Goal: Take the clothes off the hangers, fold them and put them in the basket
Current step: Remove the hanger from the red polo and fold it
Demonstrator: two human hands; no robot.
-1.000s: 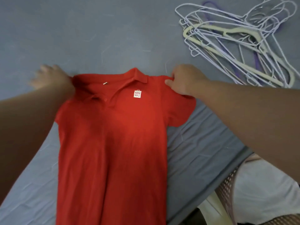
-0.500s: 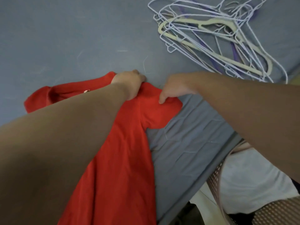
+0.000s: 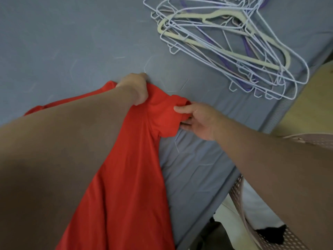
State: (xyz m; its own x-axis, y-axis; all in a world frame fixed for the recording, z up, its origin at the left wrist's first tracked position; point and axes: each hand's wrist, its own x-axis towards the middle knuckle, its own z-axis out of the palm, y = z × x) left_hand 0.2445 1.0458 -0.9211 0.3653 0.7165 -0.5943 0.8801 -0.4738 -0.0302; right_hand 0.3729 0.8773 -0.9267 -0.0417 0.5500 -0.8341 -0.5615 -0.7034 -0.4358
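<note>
Shirt (image 3: 126, 186) partly hidden by forearm (image 3: 63, 141); left hand (image 3: 134, 89) fingers clamped on shoulder; right hand (image 3: 198, 121) fingers pinch sleeve (image 3: 162, 120).

No writing can be read anywhere; the red shirt (image 3: 126, 177) shows plain cloth with no legible label; the hangers (image 3: 225, 42), the grey sheet (image 3: 72, 42) and the basket (image 3: 295, 240) bear no readable marks or numbers.

Single head view, worn camera, faces forward and down, close above grey sheet (image 3: 81, 42); hanger pile (image 3: 225, 44) at sheet's far right, basket (image 3: 292, 239) beyond sheet's near-right edge.
</note>
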